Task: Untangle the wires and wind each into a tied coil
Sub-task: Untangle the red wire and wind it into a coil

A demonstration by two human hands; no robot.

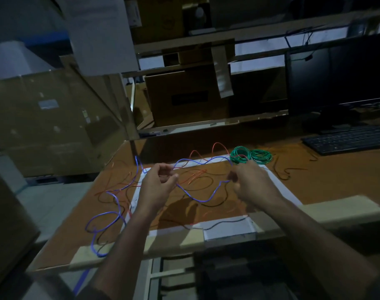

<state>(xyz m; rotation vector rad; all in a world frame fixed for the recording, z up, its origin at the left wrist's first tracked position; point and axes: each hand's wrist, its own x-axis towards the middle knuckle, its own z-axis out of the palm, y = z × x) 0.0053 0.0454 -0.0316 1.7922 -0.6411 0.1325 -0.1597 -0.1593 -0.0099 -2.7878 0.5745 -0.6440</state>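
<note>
Overhead, we see brown table (314, 187), white tape rectangle (228, 231) marked on it. Blue wire (203, 200) sags left-to-right between our hands, tail looping toward near-left edge. Left hand (157, 180) pinches it; right hand (251, 181) curled on it. Red wire (219, 145), dark wires tangled beneath. Two green coils (250, 156) just beyond right hand; keyboard (349, 139) far right.

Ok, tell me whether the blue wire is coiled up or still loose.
Loose: the blue wire sprawls in open loops across the board, strung between both hands.
</note>
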